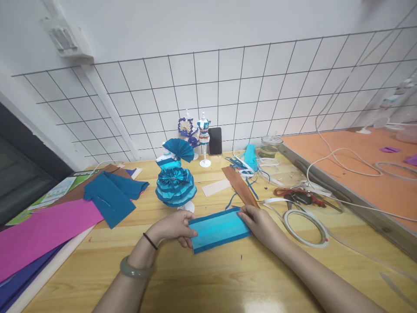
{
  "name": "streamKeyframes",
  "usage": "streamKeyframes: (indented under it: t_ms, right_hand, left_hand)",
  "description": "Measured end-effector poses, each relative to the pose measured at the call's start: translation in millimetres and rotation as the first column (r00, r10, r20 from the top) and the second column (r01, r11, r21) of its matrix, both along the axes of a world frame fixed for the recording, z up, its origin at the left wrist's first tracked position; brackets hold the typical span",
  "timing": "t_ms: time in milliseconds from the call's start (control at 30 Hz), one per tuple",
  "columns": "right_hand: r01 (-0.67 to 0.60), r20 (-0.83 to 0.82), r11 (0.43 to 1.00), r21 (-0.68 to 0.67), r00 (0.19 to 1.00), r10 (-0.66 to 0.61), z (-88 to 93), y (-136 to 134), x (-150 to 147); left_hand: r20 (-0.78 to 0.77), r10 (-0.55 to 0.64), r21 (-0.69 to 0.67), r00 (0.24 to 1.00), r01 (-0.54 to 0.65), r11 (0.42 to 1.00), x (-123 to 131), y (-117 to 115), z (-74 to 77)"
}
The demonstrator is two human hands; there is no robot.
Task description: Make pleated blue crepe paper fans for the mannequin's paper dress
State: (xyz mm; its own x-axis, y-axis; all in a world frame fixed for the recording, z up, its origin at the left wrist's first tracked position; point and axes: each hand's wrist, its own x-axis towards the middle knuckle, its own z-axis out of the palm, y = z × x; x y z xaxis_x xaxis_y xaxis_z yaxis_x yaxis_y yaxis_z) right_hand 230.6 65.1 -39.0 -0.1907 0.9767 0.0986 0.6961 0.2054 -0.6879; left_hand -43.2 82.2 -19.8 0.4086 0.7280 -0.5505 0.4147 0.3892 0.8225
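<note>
legible text: 0 | brands, numbers, signs: 0 | green-and-white printed sheet (52, 196), far left: print too blurred

A plain white wall (228, 21) spans the back of the room, its lower half covered by a grid of thin dark lines (218, 82); at upper left, a white box-shaped fitting (67, 37) sits above a pale strip (107, 113) that slants down. In front is a pale yellow, wood-grained surface (195, 282), with a bright patch of light reflected near its lower edge. An orange-topped surface (365, 174) adjoins it at right, and a dark panel (22, 148) stands at far left.
</note>
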Motion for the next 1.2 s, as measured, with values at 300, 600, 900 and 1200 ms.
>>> streamKeyframes:
  t_ms: [300, 600, 900, 1200]
  right_hand:
    - [-0.427, 0.213, 0.847, 0.316, 0.902, 0.376, 15.5, -36.8, -37.4]
    - [-0.427, 0.362, 0.861, 0.276, 0.876, 0.319, 5.9, -35.4, -36.6]
    - [-0.537, 0.369, 0.788, 0.3, 0.827, 0.423, 10.0, -39.2, -39.4]
    - [-0.512, 0.349, 0.785, 0.349, 0.848, 0.398, 12.8, -40.5, -36.3]
  left_hand:
    - [-0.018, -0.095, 0.021, 0.995, 0.095, 0.995, 3.3, 0.2, 1.3]
    - [-0.041, -0.113, 0.052, 0.993, 0.115, 0.992, 1.9, -0.8, 2.3]
    - [-0.068, -0.093, 0.025, 0.993, 0.094, 0.995, 4.5, -0.8, 4.8]
    - [0.085, -0.067, 0.001, 0.994, 0.067, 0.998, 1.6, -2.6, 6.7]
